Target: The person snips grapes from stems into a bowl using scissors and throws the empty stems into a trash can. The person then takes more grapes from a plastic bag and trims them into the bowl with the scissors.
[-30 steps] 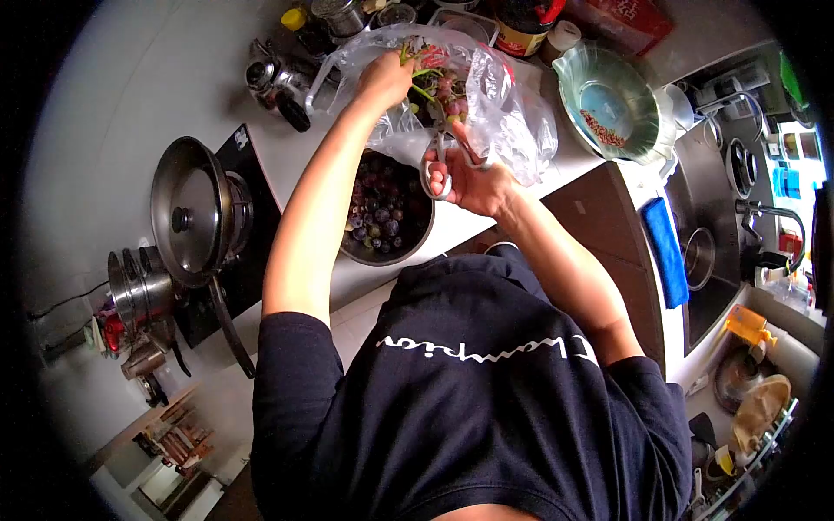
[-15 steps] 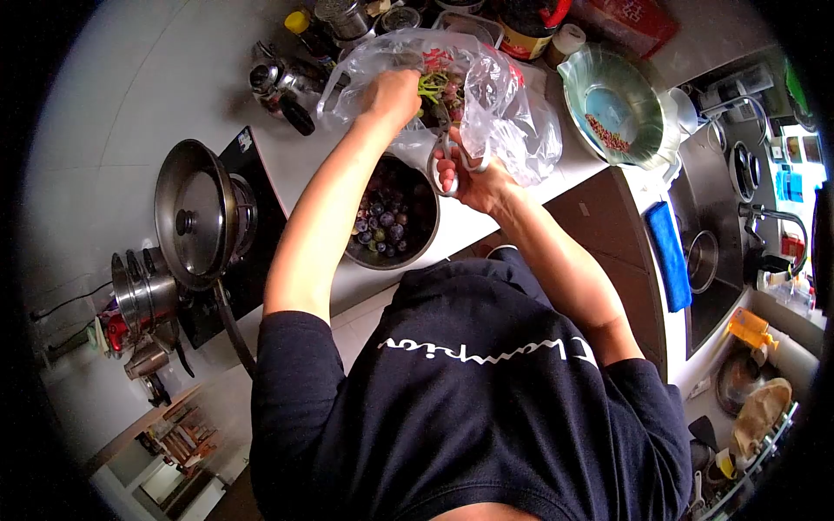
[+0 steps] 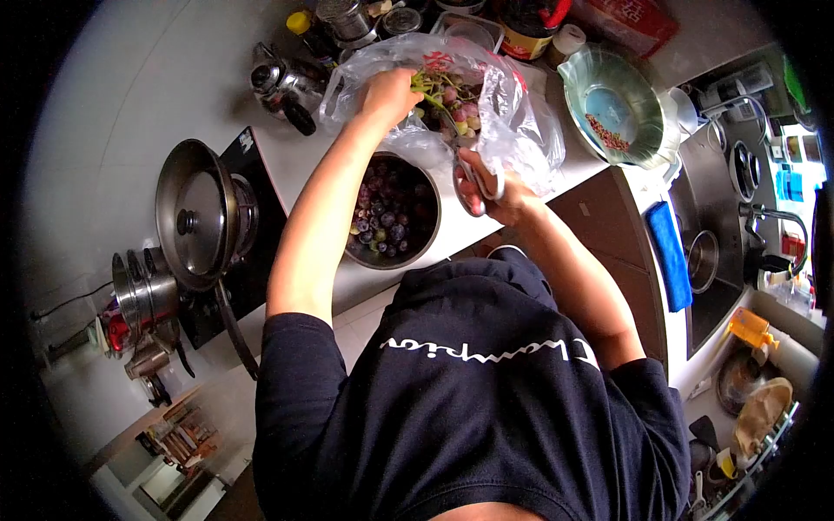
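Observation:
My left hand (image 3: 391, 97) is closed on the green stem of a bunch of grapes (image 3: 460, 108), at the mouth of a clear plastic bag (image 3: 512, 113). The grapes are reddish and pale green and lie in the bag. My right hand (image 3: 497, 193) grips grey-handled scissors (image 3: 470, 187), whose blades point up toward the bunch. Below the bag, a dark round pot (image 3: 426, 234) holds loose dark grapes (image 3: 382, 224).
A lidded pan (image 3: 195, 213) sits on the stove at the left. A metal kettle (image 3: 282, 87) stands behind it. To the right are a pale green bowl (image 3: 647, 108) with small reddish bits, a blue cloth (image 3: 667, 256) and a sink (image 3: 717, 191).
My right hand has drawn the scissors a little down and to the right, away from the stems. More of the grape bunch shows. My left hand has moved slightly right since the earliest frame.

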Demonstrator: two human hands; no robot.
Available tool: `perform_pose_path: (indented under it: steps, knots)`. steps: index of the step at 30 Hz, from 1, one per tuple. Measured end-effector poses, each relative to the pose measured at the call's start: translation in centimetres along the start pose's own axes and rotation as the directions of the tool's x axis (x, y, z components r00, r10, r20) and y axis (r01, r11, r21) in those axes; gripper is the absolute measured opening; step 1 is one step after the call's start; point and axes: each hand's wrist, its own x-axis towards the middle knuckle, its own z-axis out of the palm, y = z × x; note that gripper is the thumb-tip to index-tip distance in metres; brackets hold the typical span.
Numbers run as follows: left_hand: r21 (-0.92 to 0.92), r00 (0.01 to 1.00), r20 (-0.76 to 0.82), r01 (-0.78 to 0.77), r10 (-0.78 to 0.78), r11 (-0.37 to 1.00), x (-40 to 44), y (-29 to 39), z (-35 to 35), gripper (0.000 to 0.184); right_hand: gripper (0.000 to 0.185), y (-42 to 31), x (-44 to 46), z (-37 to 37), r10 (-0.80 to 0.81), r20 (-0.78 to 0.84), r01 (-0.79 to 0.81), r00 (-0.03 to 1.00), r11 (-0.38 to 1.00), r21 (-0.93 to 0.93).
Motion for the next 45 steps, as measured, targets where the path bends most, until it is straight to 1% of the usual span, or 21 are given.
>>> perform_pose_path:
  steps: [3, 4, 7, 11, 12, 19, 22, 24, 26, 27, 29, 30, 33, 34, 36, 39, 40, 41, 43, 44, 45]
  knots:
    - [-0.029, 0.999, 0.044, -0.028, 0.029, 0.999, -0.5, -0.1, -1.2, 0.031, 0.039, -0.2, -1.0, -1.0, 0.022, -0.001, -0.022, 1.0, 0.999, -0.037]
    - [-0.057, 0.997, 0.06, -0.045, 0.049, 0.997, -0.6, -0.2, -1.5, 0.031, 0.041, -0.4, -1.4, -1.1, -0.039, 0.01, 0.04, 0.999, 0.996, -0.08]
    - [-0.033, 0.996, 0.056, -0.066, 0.067, 0.997, -0.8, -0.4, -1.7, 0.03, 0.044, -2.0, -1.6, -1.5, 0.04, 0.034, -0.033, 0.999, 0.982, -0.187]
    - [-0.049, 0.994, 0.108, -0.023, 0.028, 0.999, -1.3, 0.5, -2.3, 0.033, 0.046, -3.0, -1.9, -1.0, 0.056, -0.028, -0.062, 0.998, 0.944, -0.324]
    - [-0.034, 0.991, 0.127, -0.034, 0.038, 0.999, -1.4, 0.7, -2.5, 0.033, 0.045, -3.2, -1.8, -0.9, 0.093, -0.042, -0.102, 0.995, 0.941, -0.323]
    - [-0.02, 0.984, 0.166, -0.057, 0.059, 0.998, -1.9, 0.4, -2.4, 0.036, 0.046, -2.7, -1.4, -2.0, 0.085, 0.009, -0.078, 0.996, 0.944, -0.32]
    - [-0.102, 0.977, 0.199, -0.062, 0.081, 0.993, -2.3, 0.5, -2.1, 0.035, 0.046, -3.2, -2.4, -1.3, 0.109, -0.064, -0.126, 0.992, 0.89, -0.437]
    - [-0.12, 0.97, 0.22, -0.074, 0.099, 0.99, -3.1, 1.4, -2.4, 0.033, 0.047, -3.1, -3.7, -1.3, 0.042, -0.027, -0.049, 0.999, 0.812, -0.582]
    - [-0.159, 0.954, 0.286, -0.045, 0.09, 0.986, -4.1, 2.9, -2.7, 0.029, 0.048, -2.7, -5.3, -1.4, 0.043, -0.075, -0.08, 0.996, 0.795, -0.601]
    - [-0.227, 0.947, 0.281, -0.092, 0.156, 0.97, -4.3, 2.9, -2.0, 0.028, 0.049, -2.5, -6.3, -1.4, 0.044, -0.121, -0.11, 0.992, 0.777, -0.619]
    - [-0.196, 0.946, 0.255, -0.151, 0.199, 0.969, -4.8, 3.7, -0.6, 0.026, 0.043, -2.3, -8.0, -1.2, 0.053, -0.138, -0.13, 0.989, 0.759, -0.638]
    - [-0.236, 0.936, 0.284, -0.143, 0.209, 0.961, -4.8, 3.9, 0.2, 0.026, 0.042, -1.9, -8.5, -1.6, 0.044, -0.12, -0.109, 0.992, 0.78, -0.616]
    - [-0.208, 0.915, 0.204, -0.306, 0.348, 0.929, -4.4, 4.0, 2.9, 0.022, 0.04, -0.7, -8.7, -2.9, 0.012, -0.085, -0.058, 0.996, 0.824, -0.564]
    - [-0.211, 0.913, 0.204, -0.313, 0.354, 0.926, -4.2, 4.1, 3.2, 0.022, 0.039, -0.4, -8.6, -3.2, -0.004, -0.061, -0.029, 0.998, 0.845, -0.534]
    - [-0.217, 0.919, 0.235, -0.268, 0.317, 0.939, -3.9, 4.1, 3.6, 0.032, 0.037, 0.2, -8.2, -3.8, -0.014, -0.069, -0.026, 0.998, 0.84, -0.542]
    - [-0.213, 0.934, 0.179, -0.269, 0.308, 0.939, -3.9, 4.4, 2.5, 0.027, 0.036, 0.0, -8.6, -2.9, -0.036, -0.088, -0.017, 0.995, 0.84, -0.542]
    - [-0.219, 0.924, 0.294, -0.183, 0.243, 0.958, -3.5, 4.7, 1.4, 0.03, 0.036, -0.3, -8.9, -2.4, -0.058, -0.152, -0.036, 0.987, 0.834, -0.55]
    - [-0.268, 0.929, 0.316, -0.11, 0.195, 0.957, -2.9, 3.9, 1.7, 0.03, 0.036, -0.7, -9.1, -1.8, -0.08, -0.216, -0.056, 0.973, 0.829, -0.557]
    - [-0.326, 0.932, 0.36, 0.08, 0.045, 0.942, -2.0, 3.5, 0.1, 0.027, 0.036, -1.3, -8.9, -1.2, -0.065, -0.233, -0.08, 0.97, 0.824, -0.561]
    - [-0.271, 0.959, 0.283, 0.056, 0.024, 0.961, -1.8, 4.2, -1.7, 0.031, 0.037, -1.3, -8.2, -1.5, -0.095, -0.152, 0.024, 0.984, 0.908, -0.418]
    - [-0.275, 0.952, 0.296, 0.157, -0.072, 0.949, -1.1, 4.3, -2.6, 0.039, 0.038, -1.4, -7.3, -2.0, -0.139, -0.076, 0.116, 0.987, 0.961, -0.253]
